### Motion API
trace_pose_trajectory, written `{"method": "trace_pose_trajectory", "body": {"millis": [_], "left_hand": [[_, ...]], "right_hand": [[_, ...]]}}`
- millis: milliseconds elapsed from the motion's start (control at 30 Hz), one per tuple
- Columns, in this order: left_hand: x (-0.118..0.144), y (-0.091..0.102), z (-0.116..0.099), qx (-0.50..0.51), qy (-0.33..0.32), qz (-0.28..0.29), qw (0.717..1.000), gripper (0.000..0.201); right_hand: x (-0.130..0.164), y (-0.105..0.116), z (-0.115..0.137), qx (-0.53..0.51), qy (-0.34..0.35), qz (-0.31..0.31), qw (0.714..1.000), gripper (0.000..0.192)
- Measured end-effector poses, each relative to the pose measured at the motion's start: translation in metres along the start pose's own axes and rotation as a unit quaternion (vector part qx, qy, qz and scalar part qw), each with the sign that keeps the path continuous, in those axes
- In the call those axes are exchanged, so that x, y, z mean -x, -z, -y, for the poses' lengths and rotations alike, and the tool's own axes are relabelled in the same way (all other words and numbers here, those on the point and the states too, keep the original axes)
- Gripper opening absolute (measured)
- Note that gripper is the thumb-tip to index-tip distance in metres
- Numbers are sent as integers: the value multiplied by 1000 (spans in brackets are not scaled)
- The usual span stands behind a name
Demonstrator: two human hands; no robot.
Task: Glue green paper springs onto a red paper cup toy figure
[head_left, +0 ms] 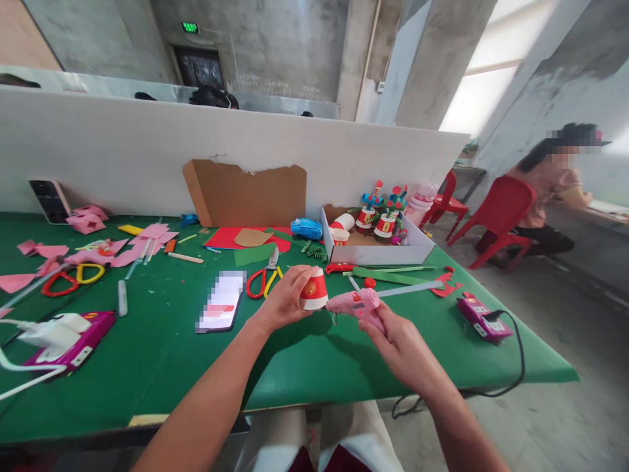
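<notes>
While the left hand point(284, 300) is gripping a small red-and-white paper cup point(313, 289) just above the green counter point(162, 367), the right hand point(400, 346) is clasping the handle of a pink glue gun point(354, 303), its nozzle pointing at the cup's lower rim and sitting right against it or nearly so. The gun's glue stick point(410, 288) is jutting out behind it, toward the right. Just beyond the cup, red-and-yellow scissors point(264, 280) are lying on the counter, and a phone point(222, 301) is resting to the left of the left hand. Farther back, a white cardboard box point(388, 251) is holding decorated cup figures point(378, 216). A pink power strip point(483, 318) is sitting near the counter's right edge, and a person on a red chair point(501, 216) is sitting well apart.
</notes>
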State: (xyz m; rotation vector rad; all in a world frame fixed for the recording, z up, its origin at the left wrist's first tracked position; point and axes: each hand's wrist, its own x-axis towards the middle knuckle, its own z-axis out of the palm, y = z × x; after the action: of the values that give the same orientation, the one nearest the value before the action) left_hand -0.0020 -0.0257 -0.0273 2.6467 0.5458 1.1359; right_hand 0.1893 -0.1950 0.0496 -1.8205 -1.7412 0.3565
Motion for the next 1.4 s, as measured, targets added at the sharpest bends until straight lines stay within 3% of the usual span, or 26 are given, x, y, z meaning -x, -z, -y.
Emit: {"method": "trace_pose_trajectory", "body": {"millis": [700, 1033, 1400], "left_hand": [[-1, -3, 3, -31, 31, 25, 999, 79], [-1, -2, 3, -33, 24, 28, 999, 78], [-2, -1, 2, -36, 35, 48, 998, 82]], "right_hand": [[-2, -15, 7, 33, 51, 2, 998, 32], [-3, -13, 7, 17, 41, -9, 999, 37], [-4, -18, 10, 41, 61, -8, 997, 24]]}}
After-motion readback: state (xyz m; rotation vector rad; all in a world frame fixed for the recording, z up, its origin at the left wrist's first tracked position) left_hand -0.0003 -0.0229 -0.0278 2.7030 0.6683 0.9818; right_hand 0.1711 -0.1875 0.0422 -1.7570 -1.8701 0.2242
